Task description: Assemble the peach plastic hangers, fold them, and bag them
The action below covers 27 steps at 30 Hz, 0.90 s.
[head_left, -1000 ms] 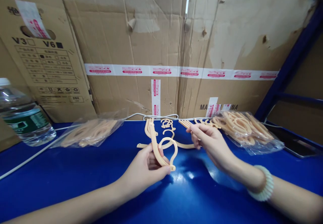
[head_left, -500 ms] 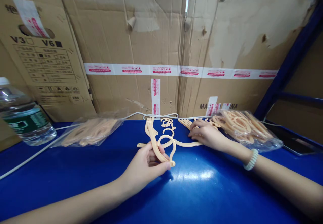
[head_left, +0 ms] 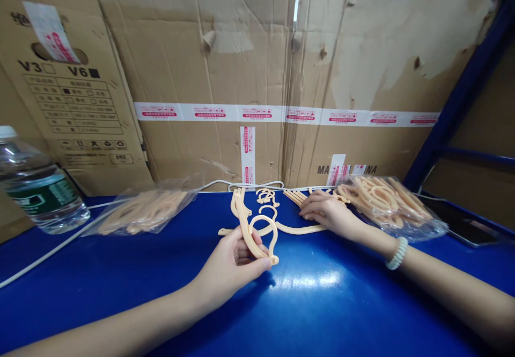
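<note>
My left hand (head_left: 231, 268) pinches a beige plastic hanger piece (head_left: 257, 233) with a round hook, held just above the blue table (head_left: 120, 282). Another beige hanger (head_left: 298, 230) lies flat on the table behind it. My right hand (head_left: 328, 212) reaches to the back of the table and rests palm down on a loose pile of beige hanger pieces (head_left: 298, 196). Whether its fingers grip one of them cannot be told. A pale bead bracelet (head_left: 396, 253) sits on my right wrist.
Two clear bags of beige hangers lie at the back: one on the left (head_left: 145, 209), one on the right (head_left: 386, 201). A water bottle (head_left: 36, 185) stands far left beside a white cable (head_left: 48, 250). Cardboard boxes (head_left: 257, 78) wall the back. A dark phone (head_left: 466, 228) lies at far right.
My right hand has moved from in front of the hanger back onto the loose pile at the rear. My left hand keeps its hold on the hanger piece, nearly still.
</note>
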Each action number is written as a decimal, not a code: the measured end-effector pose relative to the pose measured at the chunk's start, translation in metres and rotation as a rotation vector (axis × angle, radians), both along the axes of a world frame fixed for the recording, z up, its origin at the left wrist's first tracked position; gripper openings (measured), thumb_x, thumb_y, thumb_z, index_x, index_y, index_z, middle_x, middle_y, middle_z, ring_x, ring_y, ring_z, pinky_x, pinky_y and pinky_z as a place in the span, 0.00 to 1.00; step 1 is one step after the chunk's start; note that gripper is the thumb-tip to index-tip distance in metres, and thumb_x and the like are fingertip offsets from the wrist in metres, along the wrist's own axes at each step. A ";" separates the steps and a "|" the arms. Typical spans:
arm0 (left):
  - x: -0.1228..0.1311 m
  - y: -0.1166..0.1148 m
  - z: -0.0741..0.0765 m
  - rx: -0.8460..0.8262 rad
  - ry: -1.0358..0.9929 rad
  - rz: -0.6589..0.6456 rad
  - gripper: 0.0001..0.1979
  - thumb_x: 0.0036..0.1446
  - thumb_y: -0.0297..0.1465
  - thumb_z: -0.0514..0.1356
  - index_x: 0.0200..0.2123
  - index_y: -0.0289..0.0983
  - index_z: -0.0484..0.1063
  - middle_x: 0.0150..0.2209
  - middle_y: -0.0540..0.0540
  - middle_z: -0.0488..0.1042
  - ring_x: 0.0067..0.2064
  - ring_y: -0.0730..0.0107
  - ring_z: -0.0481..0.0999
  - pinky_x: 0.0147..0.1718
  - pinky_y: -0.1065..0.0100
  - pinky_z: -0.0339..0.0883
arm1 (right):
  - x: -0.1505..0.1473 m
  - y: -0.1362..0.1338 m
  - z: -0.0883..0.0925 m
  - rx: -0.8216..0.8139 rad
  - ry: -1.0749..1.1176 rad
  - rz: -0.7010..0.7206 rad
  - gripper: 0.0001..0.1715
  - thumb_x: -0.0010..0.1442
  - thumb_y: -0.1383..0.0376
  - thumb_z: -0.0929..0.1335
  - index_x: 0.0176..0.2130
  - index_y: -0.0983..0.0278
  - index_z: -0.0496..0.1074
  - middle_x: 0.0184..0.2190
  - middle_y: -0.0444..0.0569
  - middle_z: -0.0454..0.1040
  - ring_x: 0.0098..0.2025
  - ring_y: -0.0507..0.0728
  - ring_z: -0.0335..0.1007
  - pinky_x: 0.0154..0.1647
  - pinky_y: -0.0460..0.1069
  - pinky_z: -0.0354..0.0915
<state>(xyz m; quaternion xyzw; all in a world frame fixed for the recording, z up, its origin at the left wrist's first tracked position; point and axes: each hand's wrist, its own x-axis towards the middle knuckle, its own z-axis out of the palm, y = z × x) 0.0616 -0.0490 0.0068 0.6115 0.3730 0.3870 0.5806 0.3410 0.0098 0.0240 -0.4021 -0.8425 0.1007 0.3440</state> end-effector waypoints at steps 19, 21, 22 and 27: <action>-0.001 -0.001 0.000 0.001 0.014 0.006 0.17 0.46 0.29 0.69 0.35 0.38 0.63 0.30 0.52 0.77 0.34 0.69 0.78 0.38 0.65 0.70 | -0.070 -0.075 0.015 -0.691 1.245 -0.081 0.19 0.43 0.63 0.80 0.36 0.63 0.77 0.33 0.46 0.80 0.33 0.50 0.73 0.42 0.46 0.67; -0.001 -0.001 0.001 0.000 0.014 0.004 0.17 0.46 0.29 0.69 0.35 0.38 0.62 0.30 0.51 0.77 0.34 0.69 0.78 0.38 0.65 0.69 | -0.072 -0.077 0.014 -0.677 1.207 -0.096 0.16 0.44 0.63 0.78 0.35 0.64 0.76 0.27 0.45 0.78 0.33 0.51 0.72 0.41 0.47 0.67; -0.001 -0.001 0.001 -0.001 0.018 0.006 0.18 0.45 0.29 0.69 0.34 0.38 0.62 0.30 0.51 0.77 0.34 0.69 0.77 0.38 0.65 0.69 | -0.072 -0.077 0.013 -0.650 1.168 -0.106 0.15 0.46 0.62 0.77 0.34 0.64 0.76 0.25 0.44 0.76 0.31 0.51 0.71 0.38 0.47 0.66; -0.001 0.000 0.001 0.003 0.012 0.004 0.18 0.45 0.30 0.69 0.34 0.38 0.63 0.30 0.51 0.76 0.33 0.68 0.77 0.36 0.65 0.68 | -0.069 -0.073 0.011 -0.420 0.625 -0.093 0.08 0.55 0.61 0.69 0.33 0.63 0.73 0.22 0.43 0.71 0.25 0.51 0.65 0.28 0.47 0.61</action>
